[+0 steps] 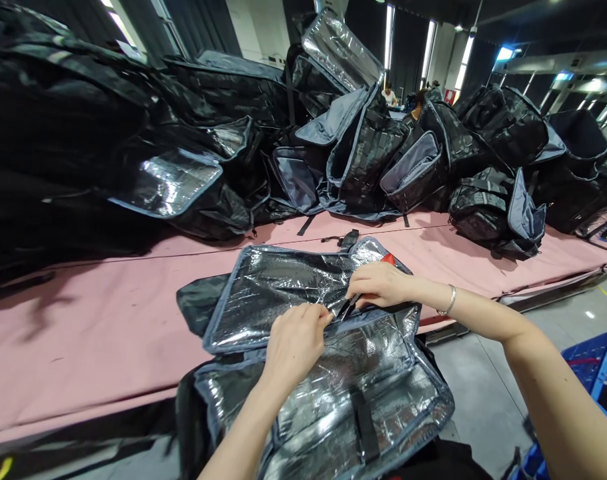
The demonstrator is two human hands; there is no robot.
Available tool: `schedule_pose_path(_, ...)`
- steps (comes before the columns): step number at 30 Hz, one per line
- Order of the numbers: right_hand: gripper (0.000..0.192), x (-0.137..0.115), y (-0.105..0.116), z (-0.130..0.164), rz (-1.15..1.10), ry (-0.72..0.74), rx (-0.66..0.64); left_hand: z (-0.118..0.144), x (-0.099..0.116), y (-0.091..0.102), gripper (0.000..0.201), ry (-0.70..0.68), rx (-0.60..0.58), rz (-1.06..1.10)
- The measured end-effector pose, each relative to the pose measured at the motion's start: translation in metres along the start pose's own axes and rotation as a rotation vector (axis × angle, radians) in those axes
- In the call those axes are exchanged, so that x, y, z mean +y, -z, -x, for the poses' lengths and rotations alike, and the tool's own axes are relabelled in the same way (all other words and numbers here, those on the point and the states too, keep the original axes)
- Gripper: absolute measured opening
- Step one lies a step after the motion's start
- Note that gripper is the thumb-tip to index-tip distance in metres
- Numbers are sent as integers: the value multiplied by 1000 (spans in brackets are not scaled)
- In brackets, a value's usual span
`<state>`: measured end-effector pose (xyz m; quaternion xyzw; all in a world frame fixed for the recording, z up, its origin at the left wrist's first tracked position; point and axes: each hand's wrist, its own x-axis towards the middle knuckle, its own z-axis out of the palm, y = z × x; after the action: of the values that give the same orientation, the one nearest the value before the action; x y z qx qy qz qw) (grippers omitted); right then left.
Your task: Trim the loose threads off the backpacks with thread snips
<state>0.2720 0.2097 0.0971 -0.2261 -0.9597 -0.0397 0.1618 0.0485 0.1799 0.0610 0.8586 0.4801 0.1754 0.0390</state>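
Note:
An insulated bag (353, 373) lies opened out in front of me, its silver foil lining facing up and grey binding along its edges. My left hand (297, 340) is closed, fingertips pinching the foil lining near the fold between flap and body. Close beside it, my right hand (381, 283) is closed around small dark thread snips (349, 305), their tips pointing down at the same fold. A red piece (388, 259) shows just behind the right hand; whether it belongs to the snips I cannot tell. The bag's foil-lined flap (278, 287) lies back on the table.
A pink-covered table (108, 320) runs across in front of me. Dark camouflage bags (373, 153) are heaped along its far side and high at the left. A blue plastic crate (593, 367) stands on the floor at right. A person (389, 95) is in the background.

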Motion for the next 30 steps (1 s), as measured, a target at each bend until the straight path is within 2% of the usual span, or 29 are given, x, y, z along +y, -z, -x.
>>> schedule_pose_path(7,28,-2,-8,5,260,89,55,0,1,1,29,-8,3,7)
schedule_pose_path(11,28,-2,-10,7,228,124,128,-2,2,1,29,-11,5,11)
schedule_pose_path(13,26,-1,-11,9,160,95,147,-3,1,0,28,-17,25,12)
schedule_pose_path(15,23,0,-12,13,58,-2,165,-3,-1,-1,28,-23,51,15)
schedule_pose_path(18,16,-2,-14,19,-147,-234,205,-3,-5,-2,27,-33,97,19)
schedule_pose_path(21,27,-7,-19,26,-316,-369,179,-4,-6,-4,27,-47,146,13)
schedule_pose_path(23,21,-10,-24,28,-368,-475,134,-5,-6,-6,26,-57,183,11)
schedule_pose_path(26,24,-13,-32,25,-388,-654,101,-5,-4,-11,24,-59,268,47)
schedule_pose_path(30,4,-10,-37,15,-418,-777,67,0,1,-21,20,-60,381,136)
